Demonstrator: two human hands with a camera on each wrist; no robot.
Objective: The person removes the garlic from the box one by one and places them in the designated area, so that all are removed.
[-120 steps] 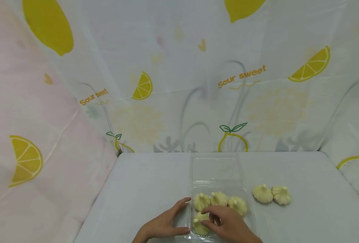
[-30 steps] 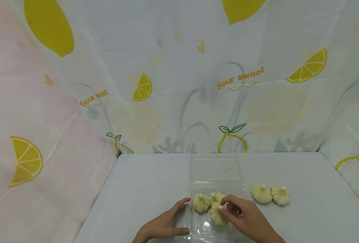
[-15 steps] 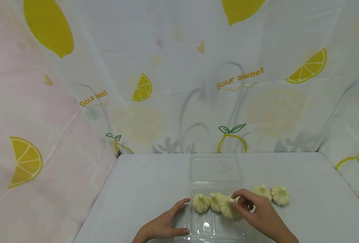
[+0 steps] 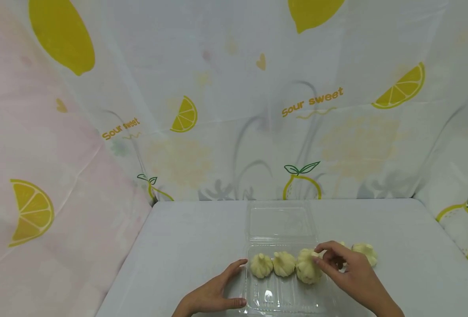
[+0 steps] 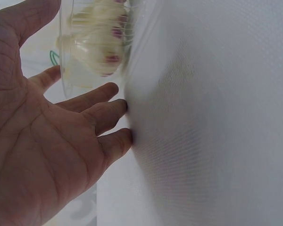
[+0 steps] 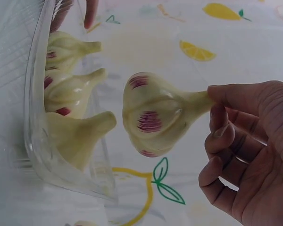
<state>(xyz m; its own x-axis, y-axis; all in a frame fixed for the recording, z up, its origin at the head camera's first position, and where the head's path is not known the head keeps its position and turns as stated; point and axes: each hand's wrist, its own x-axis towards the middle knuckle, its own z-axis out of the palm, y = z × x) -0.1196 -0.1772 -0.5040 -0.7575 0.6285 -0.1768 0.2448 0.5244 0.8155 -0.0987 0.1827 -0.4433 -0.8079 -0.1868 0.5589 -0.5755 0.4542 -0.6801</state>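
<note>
My right hand (image 4: 346,268) pinches the stem of a garlic bulb (image 6: 153,113) between thumb and fingertips. The right wrist view shows this bulb off the box floor, its stem toward the hand and purple streaks on its side. Three other garlic bulbs stand in a clear plastic box (image 4: 271,304): a left one (image 4: 261,266), a middle one (image 4: 283,264) and a right one (image 6: 78,141), which the held bulb mostly covers in the head view. At the box's left side is my left hand (image 4: 217,293), thumb and forefinger spread along the wall, holding nothing.
The clear lid (image 4: 281,222) lies opened back behind the box. Right of the box, on the white table (image 4: 190,237), sit two more garlic bulbs; one (image 4: 365,253) shows, the other is mostly behind my right hand. Lemon-printed cloth (image 4: 226,145) hangs around.
The garlic bulb at the box's front left has been lifted by my right hand and carried right, over the right-hand bulb. My left hand stays in place.
</note>
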